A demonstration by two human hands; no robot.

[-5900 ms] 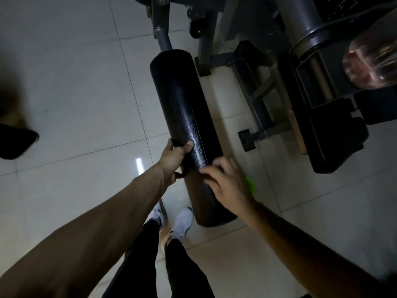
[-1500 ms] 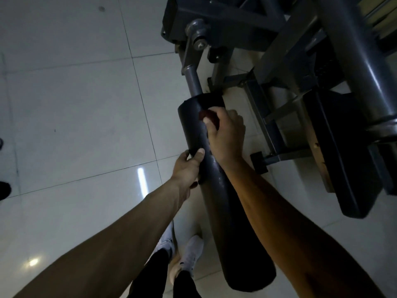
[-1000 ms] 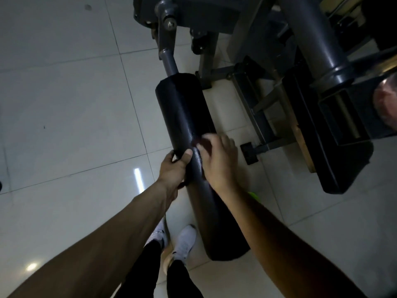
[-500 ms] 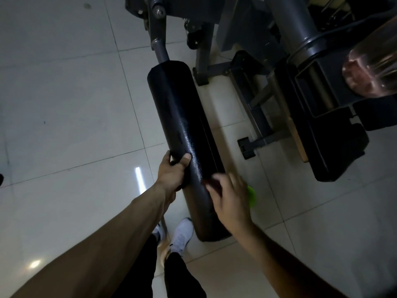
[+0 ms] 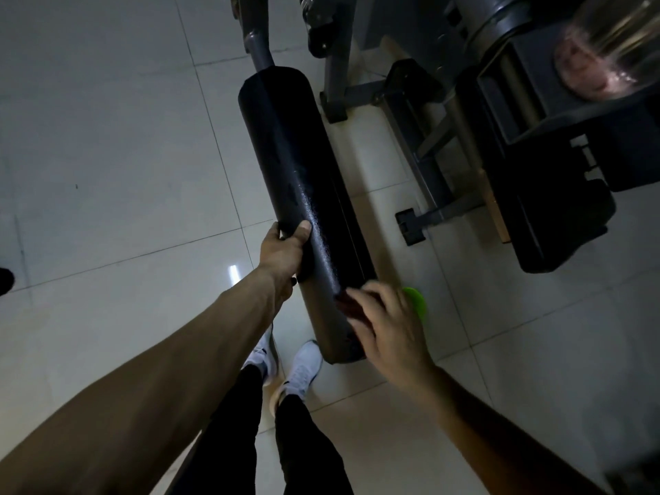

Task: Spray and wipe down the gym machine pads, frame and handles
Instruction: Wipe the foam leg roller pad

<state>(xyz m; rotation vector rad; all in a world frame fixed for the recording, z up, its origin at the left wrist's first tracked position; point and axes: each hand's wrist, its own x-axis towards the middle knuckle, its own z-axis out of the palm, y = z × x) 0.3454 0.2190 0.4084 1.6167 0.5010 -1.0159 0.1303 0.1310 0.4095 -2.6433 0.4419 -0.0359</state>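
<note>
1. Gripping the black roller pad [image 5: 303, 180] a little nearer its close end than its middle, the left hand [image 5: 282, 255] wraps it from the left side, thumb laid over the top and fingers curled underneath.
2. The pad is a long cylinder above the tiled floor [image 5: 107, 137]. Its long axis runs from the top centre of the view, down and slightly to the right, to a free end just above the person's white shoes [image 5: 303, 367].
3. The far end points away from the person and sits on a grey metal arm [image 5: 259, 48] of the machine. The near end points back toward the person's legs.
4. The right hand [image 5: 389, 334] lies against the right side of the pad near that free end, fingers spread and reaching onto the surface. The hand is motion-blurred. A dark reddish patch [image 5: 343, 301] shows at the fingertips, but it is unclear whether this is a cloth or whether the hand clasps anything.
5. A bright green object [image 5: 416, 301] peeks out from behind the right hand, mostly hidden.
6. To the right of the pad, apart from it, the grey machine frame [image 5: 428, 180] stands on the floor, with a black padded block [image 5: 557, 223] beyond it.
7. A clear, blurred bottle-like shape [image 5: 607, 48] fills the top right corner.
</note>
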